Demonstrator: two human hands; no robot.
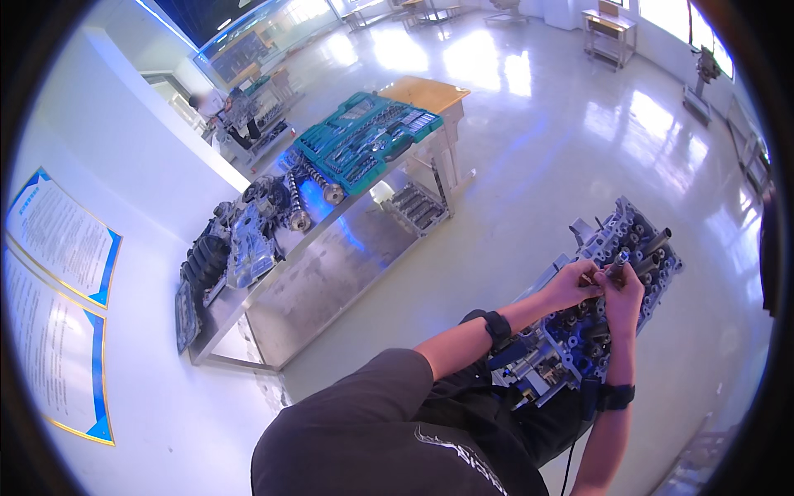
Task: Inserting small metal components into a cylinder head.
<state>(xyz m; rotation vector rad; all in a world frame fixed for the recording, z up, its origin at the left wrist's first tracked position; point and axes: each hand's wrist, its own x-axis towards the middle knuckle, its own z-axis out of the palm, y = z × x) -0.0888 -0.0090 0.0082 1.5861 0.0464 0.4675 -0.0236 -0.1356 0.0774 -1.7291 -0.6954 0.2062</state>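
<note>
Over a grey metal engine cylinder head (622,225) I hold both hands close together. My right hand (622,298) is closed with its fingers pinching a small, shiny metal cylindrical part (618,263), whose exact kind is too small to tell. Right beside it, my left hand (572,284) is closed too, its fingertips meeting the right hand's. What the left fingers grip is hidden. A metal tube (658,240) sticks up from the cylinder head just beyond my right hand. Below my wrists, more of the engine (542,374) shows near my legs.
To the left stands a metal workbench (318,285) with an open green tool case (364,140), two camshafts (296,198) and several engine parts (251,244). Metal parts sit on its lower shelf (416,208). A person (217,109) is at another bench farther back. A cable (568,467) hangs by my right arm.
</note>
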